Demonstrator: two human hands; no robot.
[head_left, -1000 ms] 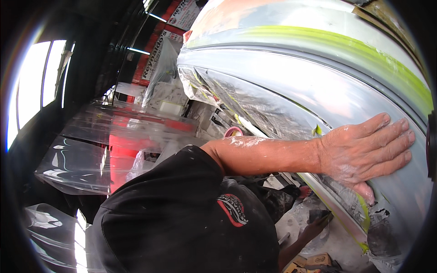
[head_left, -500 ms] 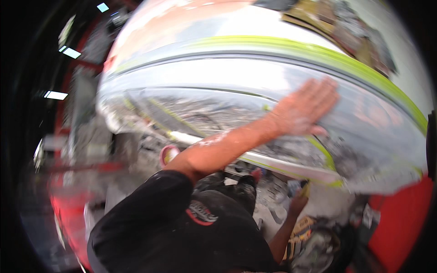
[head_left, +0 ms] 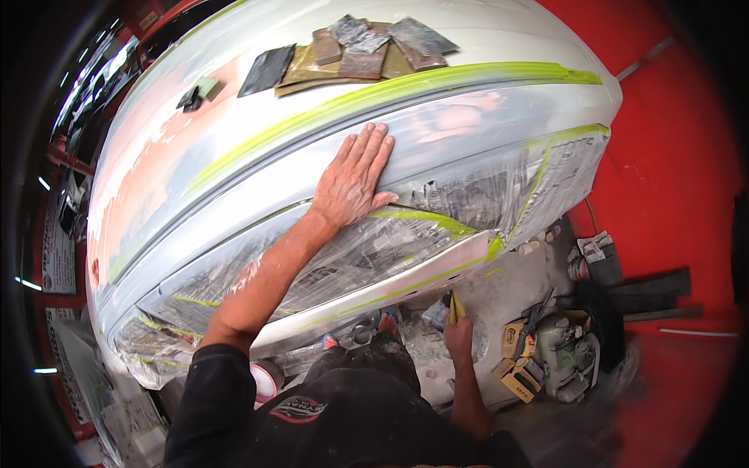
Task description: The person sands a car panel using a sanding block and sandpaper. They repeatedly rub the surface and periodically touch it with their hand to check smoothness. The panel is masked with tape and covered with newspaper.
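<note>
My left hand (head_left: 351, 179) lies flat on the pale grey side panel (head_left: 433, 132) of a car body, fingers stretched out, pointing up toward the roof. White dust marks that forearm. Below the palm, the windows are covered with newspaper (head_left: 335, 273) under clear film, edged with lime-green masking tape (head_left: 437, 218). Low down at the right, my right hand (head_left: 459, 335) grips a folded sheet of sandpaper (head_left: 455, 306), yellow on one face and dark on another. It hangs beside my leg, apart from the car.
Several worn sanding sheets and pads (head_left: 363, 54) rest on the white roof (head_left: 499, 35), with a small green-and-black block (head_left: 204, 90) left of them. On the floor are a greenish machine (head_left: 567, 355), yellow boxes (head_left: 523, 382) and a round tub (head_left: 267, 378). A red wall (head_left: 671, 156) stands right.
The view has swung to the right, so the car and floor items appear shifted left. My left hand still lies flat on the panel, and the right still holds the sandpaper.
</note>
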